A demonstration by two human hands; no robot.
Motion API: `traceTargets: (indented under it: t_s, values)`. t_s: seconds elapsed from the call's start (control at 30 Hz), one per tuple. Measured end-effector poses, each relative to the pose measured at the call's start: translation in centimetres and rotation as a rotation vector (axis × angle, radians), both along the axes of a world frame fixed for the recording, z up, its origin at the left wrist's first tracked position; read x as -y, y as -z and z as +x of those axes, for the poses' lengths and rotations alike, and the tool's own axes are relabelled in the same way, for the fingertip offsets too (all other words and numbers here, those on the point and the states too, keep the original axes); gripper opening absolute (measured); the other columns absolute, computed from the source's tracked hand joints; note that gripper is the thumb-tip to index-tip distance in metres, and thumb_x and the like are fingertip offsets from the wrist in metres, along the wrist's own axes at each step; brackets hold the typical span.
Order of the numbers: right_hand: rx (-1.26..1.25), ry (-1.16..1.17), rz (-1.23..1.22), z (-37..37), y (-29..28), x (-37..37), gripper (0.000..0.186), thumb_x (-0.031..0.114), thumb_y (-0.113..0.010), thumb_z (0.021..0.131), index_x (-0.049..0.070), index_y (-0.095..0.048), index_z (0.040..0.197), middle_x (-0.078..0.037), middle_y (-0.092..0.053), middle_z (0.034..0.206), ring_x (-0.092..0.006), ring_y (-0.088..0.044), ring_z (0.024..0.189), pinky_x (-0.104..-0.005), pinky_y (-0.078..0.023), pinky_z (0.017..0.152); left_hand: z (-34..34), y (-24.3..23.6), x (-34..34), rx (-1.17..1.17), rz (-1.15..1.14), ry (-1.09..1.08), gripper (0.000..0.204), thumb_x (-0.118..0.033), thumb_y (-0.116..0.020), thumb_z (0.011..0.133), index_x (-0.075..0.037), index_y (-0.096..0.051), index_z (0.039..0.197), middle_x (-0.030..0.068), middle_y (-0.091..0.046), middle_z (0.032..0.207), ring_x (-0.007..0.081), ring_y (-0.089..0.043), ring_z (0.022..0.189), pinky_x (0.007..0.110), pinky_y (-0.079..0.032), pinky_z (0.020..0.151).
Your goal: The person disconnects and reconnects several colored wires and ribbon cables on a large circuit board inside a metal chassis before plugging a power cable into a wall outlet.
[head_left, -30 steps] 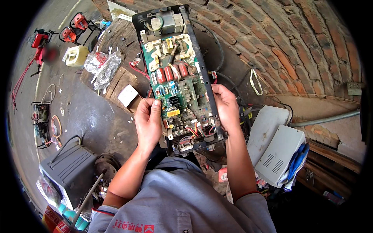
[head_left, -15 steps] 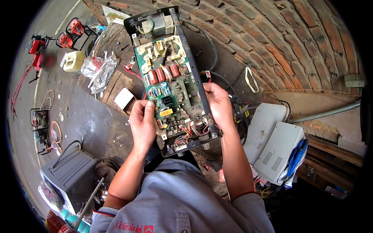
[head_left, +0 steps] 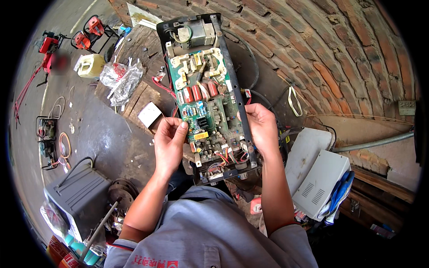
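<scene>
An opened machine chassis [head_left: 249, 148] with dark metal rails stands in front of me, its green circuit board [head_left: 225, 105] uncovered, with red capacitors, white mounts and bunched wires. A metal-cased part sits at its far end. My left hand [head_left: 170, 143] grips the board's left edge, thumb on top beside a small upright sub-board [head_left: 201, 119]. My right hand [head_left: 263, 129] holds the right rail, its fingertips curled inward over the board side. Behind my left hand are a worn wooden board [head_left: 138, 96] and a white square piece [head_left: 149, 114].
A brick wall [head_left: 326, 53] rises at the right, with grey metal cases [head_left: 321, 183] below it. At left are a grey case [head_left: 73, 196], red machines [head_left: 82, 40], a yellowish jug [head_left: 89, 64], plastic bags [head_left: 120, 82] and coiled cables [head_left: 62, 149] on the floor.
The chassis and both hands first shifted slightly left in view, then back right and a little down, along with some of the background. Both hands keep their hold.
</scene>
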State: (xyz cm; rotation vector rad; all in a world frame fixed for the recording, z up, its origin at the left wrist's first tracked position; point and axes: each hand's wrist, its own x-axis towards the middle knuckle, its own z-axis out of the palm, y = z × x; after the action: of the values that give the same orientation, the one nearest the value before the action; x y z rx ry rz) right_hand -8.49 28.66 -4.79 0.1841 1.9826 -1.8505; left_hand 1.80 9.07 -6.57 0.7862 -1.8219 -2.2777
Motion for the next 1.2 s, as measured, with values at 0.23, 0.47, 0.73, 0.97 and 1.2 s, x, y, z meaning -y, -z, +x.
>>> traceTargets:
  t_s: [0.23, 0.47, 0.73, 0.97, 1.2]
  values:
    - [0.021, -0.095, 0.039, -0.8, 0.0, -0.2, 0.007, 0.004, -0.064, 0.089, -0.001, -0.062, 0.092, -0.002, -0.063, 0.079, -0.0049, -0.055, 0.068, -0.0196, -0.043, 0.060, -0.3, -0.1, 1.0, 0.041, 0.063, -0.011, 0.014, -0.013, -0.060, 0.095, -0.001, -0.055, 0.096, 0.0012, -0.059, 0.078, 0.0076, -0.055, 0.065, 0.023, -0.047, 0.059]
    - [-0.081, -0.050, 0.051, -4.2, -0.2, 1.0, 0.010, 0.005, -0.063, 0.091, -0.004, -0.063, 0.095, -0.002, -0.065, 0.083, -0.0053, -0.058, 0.072, -0.0213, -0.048, 0.067, -4.2, -0.9, 4.6, 0.002, 0.049, -0.036, 0.017, -0.015, -0.059, 0.096, 0.001, -0.055, 0.101, 0.0028, -0.060, 0.080, 0.0087, -0.057, 0.065, 0.024, -0.049, 0.061]
    - [0.101, -0.097, 0.072, -6.1, -0.5, 2.0, 0.016, 0.010, -0.064, 0.092, -0.005, -0.063, 0.090, -0.003, -0.064, 0.076, -0.0048, -0.053, 0.065, -0.0206, -0.042, 0.058, -7.4, -0.7, 7.0, 0.194, 0.135, 0.205, 0.023, -0.020, -0.061, 0.095, 0.001, -0.057, 0.091, 0.0034, -0.061, 0.073, 0.0091, -0.059, 0.060, 0.023, -0.050, 0.055]
    - [0.170, -0.040, 0.126, -5.4, 0.0, 2.1, 0.015, 0.011, -0.065, 0.091, -0.003, -0.065, 0.085, 0.000, -0.062, 0.071, -0.0039, -0.051, 0.061, -0.0213, -0.041, 0.056, -8.0, -0.9, 7.9, 0.223, 0.207, 0.304, 0.020, -0.017, -0.061, 0.095, 0.000, -0.056, 0.088, 0.0044, -0.062, 0.072, 0.0094, -0.059, 0.059, 0.023, -0.049, 0.054]
    - [0.157, -0.027, 0.205, -5.4, -0.6, 2.6, 0.014, 0.010, -0.064, 0.091, -0.003, -0.065, 0.086, 0.002, -0.061, 0.070, -0.0039, -0.051, 0.061, -0.0210, -0.041, 0.056, -7.8, -0.5, 7.8, 0.223, 0.183, 0.306, 0.021, -0.020, -0.059, 0.096, -0.001, -0.056, 0.088, 0.0046, -0.062, 0.070, 0.0086, -0.058, 0.058, 0.021, -0.045, 0.051]
